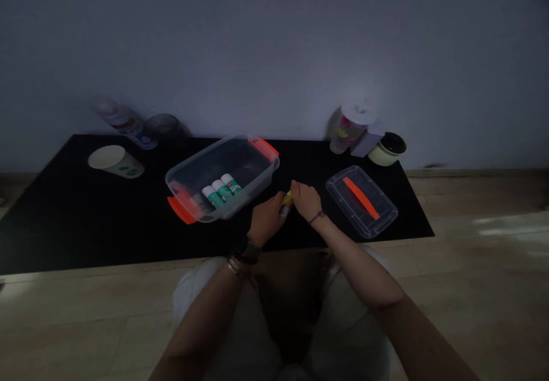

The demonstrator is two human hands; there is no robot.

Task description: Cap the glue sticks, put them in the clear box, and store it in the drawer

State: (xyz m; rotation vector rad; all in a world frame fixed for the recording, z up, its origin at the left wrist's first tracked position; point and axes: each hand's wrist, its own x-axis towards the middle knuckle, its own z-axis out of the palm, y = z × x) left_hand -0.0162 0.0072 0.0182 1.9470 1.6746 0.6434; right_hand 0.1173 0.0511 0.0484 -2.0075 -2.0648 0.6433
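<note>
My left hand (pixel 268 218) and my right hand (pixel 305 201) meet above the black mat (pixel 86 238), holding a small glue stick with a yellow end (pixel 286 199) between them. Most of that stick is hidden by my fingers. Just left of my hands stands a clear plastic box (pixel 221 178) with orange handles. Three white glue sticks with green labels (pixel 221 191) lie inside it. To the right of my right hand, a clear lid with an orange strip (pixel 361 201) lies flat, apart from my hand.
A white paper cup (pixel 115 161) lies on its side at the mat's far left. Behind it are a blurred bottle (pixel 122 120) and a dark round container (pixel 162 126). A lidded cup (pixel 351 128) and a cream bowl (pixel 387 149) stand far right, against the wall.
</note>
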